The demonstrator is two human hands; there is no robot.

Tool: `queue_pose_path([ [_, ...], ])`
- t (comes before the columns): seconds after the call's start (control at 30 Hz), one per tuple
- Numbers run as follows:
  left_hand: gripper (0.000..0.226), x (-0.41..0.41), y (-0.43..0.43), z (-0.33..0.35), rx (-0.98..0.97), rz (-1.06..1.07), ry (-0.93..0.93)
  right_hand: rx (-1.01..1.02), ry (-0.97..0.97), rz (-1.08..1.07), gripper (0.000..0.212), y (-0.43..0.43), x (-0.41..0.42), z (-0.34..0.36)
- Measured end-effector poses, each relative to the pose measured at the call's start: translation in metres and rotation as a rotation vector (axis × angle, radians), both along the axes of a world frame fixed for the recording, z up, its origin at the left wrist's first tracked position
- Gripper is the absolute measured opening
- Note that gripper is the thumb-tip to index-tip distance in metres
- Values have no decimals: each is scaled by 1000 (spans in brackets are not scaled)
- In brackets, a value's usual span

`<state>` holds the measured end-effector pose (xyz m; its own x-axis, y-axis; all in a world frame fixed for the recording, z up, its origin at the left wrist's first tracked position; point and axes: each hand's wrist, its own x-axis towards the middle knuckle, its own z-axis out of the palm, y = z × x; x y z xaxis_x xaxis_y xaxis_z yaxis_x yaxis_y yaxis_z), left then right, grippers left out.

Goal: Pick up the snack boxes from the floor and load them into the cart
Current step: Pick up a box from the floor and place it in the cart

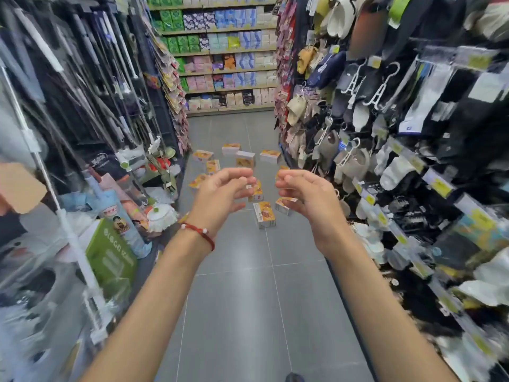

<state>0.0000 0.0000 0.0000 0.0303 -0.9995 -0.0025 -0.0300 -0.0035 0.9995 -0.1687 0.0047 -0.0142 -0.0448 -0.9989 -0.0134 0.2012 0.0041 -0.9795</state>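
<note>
Reaching forward with left hand [223,193] and right hand [305,194], both empty, fingers curled loosely apart, likely readying a grab. Snack boxes [264,215] scattered on floor [248,299] toward twelve o'clock; no cart visible.

Left: mops [91,86], green box [110,257] | Right: slippers [355,164], socks [396,172] | Rear: shelves [228,53] | Below: grey tiled floor [242,312]
</note>
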Motion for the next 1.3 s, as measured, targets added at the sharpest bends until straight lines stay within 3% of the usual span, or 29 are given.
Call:
queue_pose_path([
  [0.27,19,-32,-156,-19,104,37,-15,84,69,29,18,-160,-27,-22],
  [0.57,22,-4,-337,-71,209,97,-19,217,71,8,19,-341,-22,-73],
  [0.93,23,41,-618,-124,348,-1,9,382,9,-100,19,-600,36,-122],
  [1.3,17,9,-850,-174,547,-67,-74,566,-8,-232,17,-802,4,-188],
])
